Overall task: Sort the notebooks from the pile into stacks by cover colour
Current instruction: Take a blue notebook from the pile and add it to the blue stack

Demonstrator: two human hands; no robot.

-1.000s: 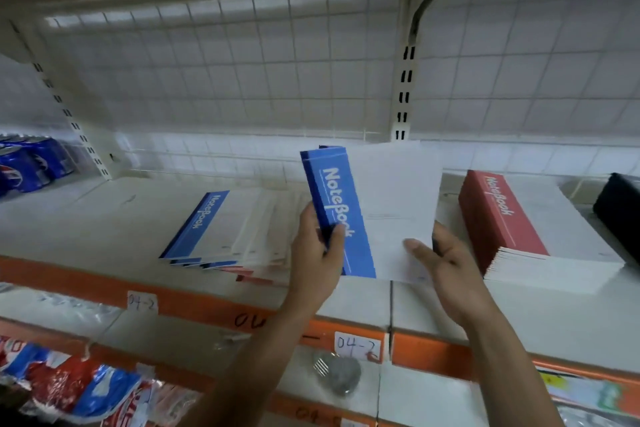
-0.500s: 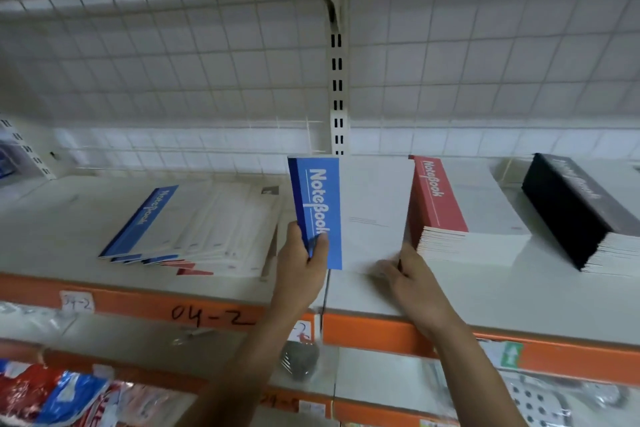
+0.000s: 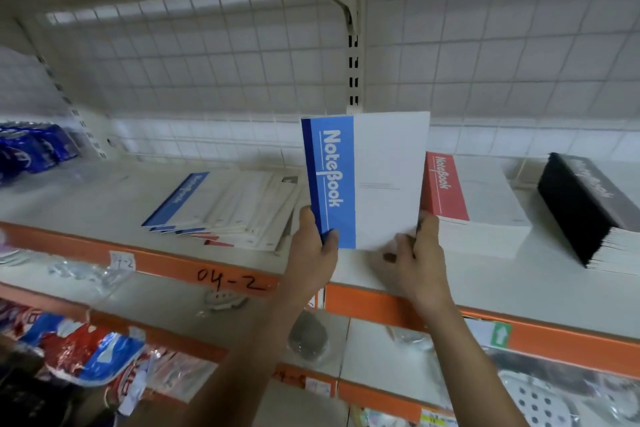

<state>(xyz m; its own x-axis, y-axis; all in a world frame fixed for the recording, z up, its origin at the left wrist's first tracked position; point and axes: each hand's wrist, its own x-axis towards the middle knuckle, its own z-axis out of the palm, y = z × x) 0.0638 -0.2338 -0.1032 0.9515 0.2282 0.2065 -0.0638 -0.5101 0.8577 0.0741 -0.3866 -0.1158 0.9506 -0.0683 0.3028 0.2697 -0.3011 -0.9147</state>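
Thin blue-and-white paper notebook (image 3: 367, 180) looks light and floppy, so grab the stiffer spine: left hand (image 3: 313, 246) pinches there, right hand (image 3: 415, 260) pinches the bottom right corner, upright above the white shelf (image 3: 485, 274), just left of the red-covered stack (image 3: 446, 187).

Blue-and-white notebook (image 3: 367, 180); red-banded stack (image 3: 467, 198); black stack (image 3: 588, 208); orange-edged shelf (image 3: 554, 333).

Both bare forearms reach up and forward from the bottom of the view, converging toward the middle. The left hand (image 3: 313, 248) grips the lower spine corner of the blue notebook (image 3: 381, 166), thumb pressed across the front, the rest of the hand wrapped behind. The right hand (image 3: 420, 262) pinches the opposite lower corner, fingers (image 3: 395, 240) curled onto the white cover, wrist bent back.
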